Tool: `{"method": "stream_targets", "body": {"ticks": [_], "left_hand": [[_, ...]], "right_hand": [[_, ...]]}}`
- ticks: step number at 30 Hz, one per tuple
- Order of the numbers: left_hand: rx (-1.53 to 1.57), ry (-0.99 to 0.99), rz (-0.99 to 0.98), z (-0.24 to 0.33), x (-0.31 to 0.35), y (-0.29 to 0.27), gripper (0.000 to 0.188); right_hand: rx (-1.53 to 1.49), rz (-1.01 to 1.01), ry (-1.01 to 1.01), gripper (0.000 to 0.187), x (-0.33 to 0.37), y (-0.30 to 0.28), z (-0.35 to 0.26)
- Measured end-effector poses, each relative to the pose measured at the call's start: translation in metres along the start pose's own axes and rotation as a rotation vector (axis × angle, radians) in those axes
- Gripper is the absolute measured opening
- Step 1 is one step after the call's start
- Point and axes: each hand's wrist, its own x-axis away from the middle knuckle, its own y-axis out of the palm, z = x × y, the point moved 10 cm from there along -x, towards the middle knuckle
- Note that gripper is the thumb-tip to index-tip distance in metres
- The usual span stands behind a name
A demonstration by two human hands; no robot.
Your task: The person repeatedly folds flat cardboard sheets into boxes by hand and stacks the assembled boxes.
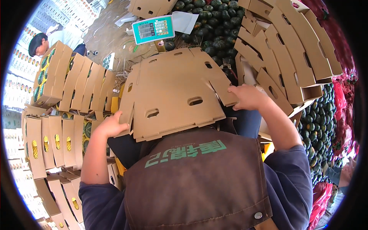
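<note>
Progress check from my end: one cardboard blank is in work, lying across the person's lap, broad panel up, handle slots cut through it. I'd call it early on this piece: creases show and the side flaps look angled off the main panel, but I see no walls standing above it. Right grip is narrow, pinching the outer end of the right flap. Left grip is at the near end of the left flap, thumb over the board; fingers partly hidden, so I can't tell if it's clamped or only resting. Done, as far as I can see: stacked filled cartons on the left, green squashes in yellow netting showing through several openings. On the right, more formed cartons are stacked; can't confirm what's in them. Left over: a big loose heap of squashes beyond the blank, plus another pile far right, both unboxed. So my read is output well under way overall, this blank not yet a box, and plenty of loose stock remaining
</note>
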Motion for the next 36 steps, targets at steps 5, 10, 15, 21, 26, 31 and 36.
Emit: {"method": "stream_targets", "body": {"ticks": [5,10,15,21,26,31,36], "left_hand": [[0.328,-0.009,0.0,-0.027,-0.011,-0.002,0.069],[0.378,-0.016,0.131,-0.03,-0.003,-0.03,0.052],[0.312,-0.049,0.181,-0.019,0.005,-0.047,0.045],[0.357,0.112,0.222,-0.002,0.034,-0.104,0.032],[0.595,0.387,0.732,-0.03,0.152,-0.161,0.059],[0.632,0.502,0.7,-0.047,0.111,-0.119,0.074],[0.802,0.88,1.258,-0.074,0.16,-0.148,0.065]], "right_hand": [[-0.109,-0.089,0.014,0.064,0.003,-0.02,-0.005],[-0.206,-0.048,-0.079,0.055,0.006,-0.029,-0.006],[-0.317,0.121,-0.098,0.039,0.011,-0.052,-0.004],[-0.703,0.697,0.019,0.018,0.035,-0.116,0.033],[-1.091,1.057,-0.497,0.018,0.104,-0.162,0.031],[-1.241,0.919,-0.173,0.022,0.031,-0.096,0.057],[-1.612,1.169,0.026,0.023,0.039,-0.098,0.076]]}}
